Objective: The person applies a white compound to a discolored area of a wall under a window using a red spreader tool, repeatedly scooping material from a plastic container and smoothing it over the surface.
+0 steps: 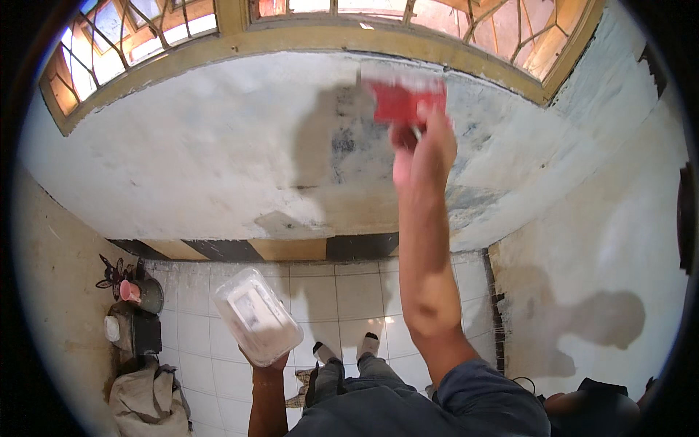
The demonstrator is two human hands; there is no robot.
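Note:
Up against the white patchy wall (240,131), just under the window, my right hand (429,146) grips a flat red spreader (395,105), slightly blurred. Its upper edge is at the wall's top, near the window frame, with whitish smears along it. My right arm is stretched far forward. Lower down on the left, my left hand (268,366) holds a rectangular clear plastic container (289,341) from below; most of its fingers are hidden beneath it. White paste lies inside the container. Dark grey patches (344,142) show on the wall left of my right forearm.
A yellow-framed window (233,45) with bars spans the top. White floor tiles (342,298) lie below a black-and-tan skirting (291,250). At left stand a dark bucket (151,295) with a pink dipper (129,290), a black box (145,333) and a beige cloth (142,400).

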